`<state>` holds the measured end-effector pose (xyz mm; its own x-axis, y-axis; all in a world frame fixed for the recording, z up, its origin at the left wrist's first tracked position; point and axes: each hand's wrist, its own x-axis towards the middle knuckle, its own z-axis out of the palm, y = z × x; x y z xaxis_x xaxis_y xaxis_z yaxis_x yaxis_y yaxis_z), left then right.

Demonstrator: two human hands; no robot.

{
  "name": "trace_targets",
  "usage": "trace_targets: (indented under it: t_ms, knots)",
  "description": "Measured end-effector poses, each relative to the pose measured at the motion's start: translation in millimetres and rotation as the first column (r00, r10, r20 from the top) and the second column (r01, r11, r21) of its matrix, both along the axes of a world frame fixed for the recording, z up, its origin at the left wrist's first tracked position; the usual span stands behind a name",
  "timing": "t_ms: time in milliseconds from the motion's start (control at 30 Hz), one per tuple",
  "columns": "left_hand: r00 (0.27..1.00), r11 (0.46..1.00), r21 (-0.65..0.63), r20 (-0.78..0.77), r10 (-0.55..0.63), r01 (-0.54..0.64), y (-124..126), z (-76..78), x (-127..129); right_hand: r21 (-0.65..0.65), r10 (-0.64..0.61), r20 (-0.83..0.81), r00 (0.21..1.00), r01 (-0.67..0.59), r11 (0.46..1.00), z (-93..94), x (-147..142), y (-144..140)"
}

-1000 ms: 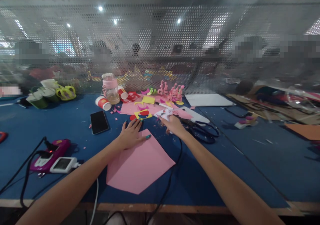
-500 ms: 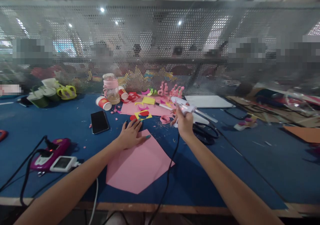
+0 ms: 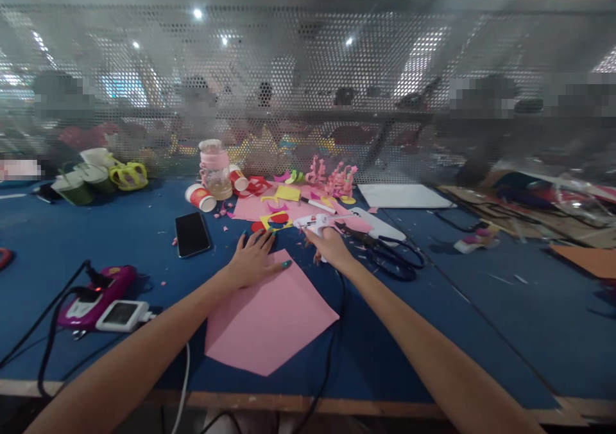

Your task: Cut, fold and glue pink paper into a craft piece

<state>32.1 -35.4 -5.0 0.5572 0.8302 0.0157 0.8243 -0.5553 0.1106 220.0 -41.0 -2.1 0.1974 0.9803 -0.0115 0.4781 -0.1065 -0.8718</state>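
Note:
My left hand (image 3: 253, 260) lies flat, fingers spread, on the upper left part of a pink paper sheet (image 3: 269, 325). Wrapped round a white glue gun (image 3: 310, 220) is my right hand (image 3: 332, 248), just beyond the sheet's far edge; the gun's nozzle points left and its black cord (image 3: 332, 350) runs down over the table edge. A pair of scissors with dark blue handles (image 3: 394, 257) rests right of that hand. Yellow paper with cut-outs (image 3: 283, 220) and a pink cut sheet (image 3: 245, 208) lie past my fingertips.
To the left are a black phone (image 3: 192, 234) and a purple power strip (image 3: 108, 286) with plugs. A bottle (image 3: 215, 171), paper cups (image 3: 201, 198) and pink paper figures (image 3: 341, 180) stand at the back before a perforated metal screen (image 3: 289, 55). A white board (image 3: 404, 196) lies back right.
My right hand has moved left and lower with the glue gun, uncovering the scissors and the pink figures. My left hand stays on the pink sheet.

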Motion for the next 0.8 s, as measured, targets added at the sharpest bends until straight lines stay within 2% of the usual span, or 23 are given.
trace_targets:
  t_ms: [200, 333, 400, 467, 600, 700, 800]
  knots:
    - [1.0, 1.0, 0.005, 0.006, -0.002, 0.002, -1.3, 0.1, 0.0, -0.004, 0.011, 0.05, 0.999, -0.011, 1.0, -0.4, 0.6, -0.9]
    - [1.0, 1.0, -0.028, 0.016, -0.002, 0.002, -1.5, 1.7, -0.2, 0.1, -0.052, 0.078, 0.996, 0.045, 0.994, 1.1, 3.0, -3.8]
    - [1.0, 0.999, -0.042, 0.031, -0.003, 0.004, -1.3, 1.8, -0.9, 0.118, -0.055, 0.013, 0.998, 0.053, 0.992, 3.5, 4.7, -5.3]
    - [0.999, 0.999, -0.042, 0.045, -0.007, 0.009, -0.9, 1.3, -1.8, 0.104, -0.027, -0.118, 0.993, 0.04, 0.994, 7.1, 6.7, -6.8]
    - [0.999, 1.0, -0.018, 0.052, -0.007, 0.008, -0.2, -1.3, -3.4, 0.105, 0.037, -0.385, 0.922, 0.004, 0.995, 16.7, 11.0, -9.8]
    - [0.998, 1.0, 0.009, 0.053, -0.019, 0.019, 0.2, -4.6, -4.3, 0.098, 0.101, -0.478, 0.873, -0.061, 0.993, 22.3, 13.8, -12.1]
    - [0.998, 0.998, 0.058, 0.049, -0.029, 0.026, 1.2, -8.4, -5.3, 0.082, 0.128, -0.497, 0.858, -0.1, 0.992, 24.3, 15.8, -13.9]
